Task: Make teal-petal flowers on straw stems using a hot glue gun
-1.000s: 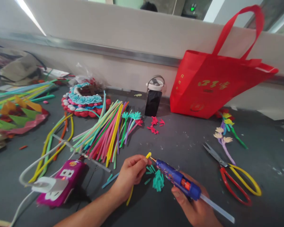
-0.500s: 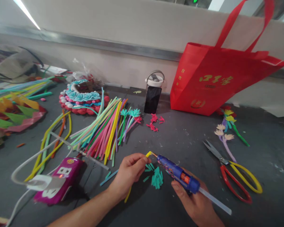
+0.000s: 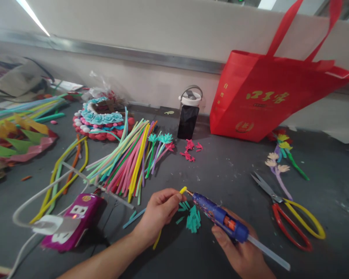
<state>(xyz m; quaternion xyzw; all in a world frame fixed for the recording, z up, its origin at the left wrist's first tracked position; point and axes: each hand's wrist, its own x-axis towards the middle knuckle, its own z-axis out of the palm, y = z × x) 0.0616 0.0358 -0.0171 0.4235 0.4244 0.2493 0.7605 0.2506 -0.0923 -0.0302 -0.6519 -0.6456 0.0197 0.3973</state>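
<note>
Between thumb and fingers, my left hand (image 3: 163, 208) pinches a yellow pipe cleaner (image 3: 183, 190), its tip sticking out at the top and its tail showing below the palm. My right hand (image 3: 241, 248) is wrapped around a blue hot glue gun (image 3: 218, 215). The gun's metal nozzle is at the yellow tip, touching or nearly so. A clear glue stick (image 3: 269, 252) juts from the gun's back end. Just below the nozzle lies a small pile of cut teal pieces (image 3: 193, 219). Pink cut pieces (image 3: 187, 155) are scattered farther back.
Scissors (image 3: 275, 198) lie at right, near finished flowers (image 3: 279, 167). A red bag (image 3: 250, 99) and a bottle with a phone (image 3: 187, 122) stand at the back. Loose pipe cleaners (image 3: 128, 162), a purple power strip (image 3: 75, 221) with a white cable and decorated rings (image 3: 101, 120) occupy the left.
The glue gun's back end has shifted slightly right and down with my right hand, its nozzle staying at the yellow tip. My left hand has hardly moved.
</note>
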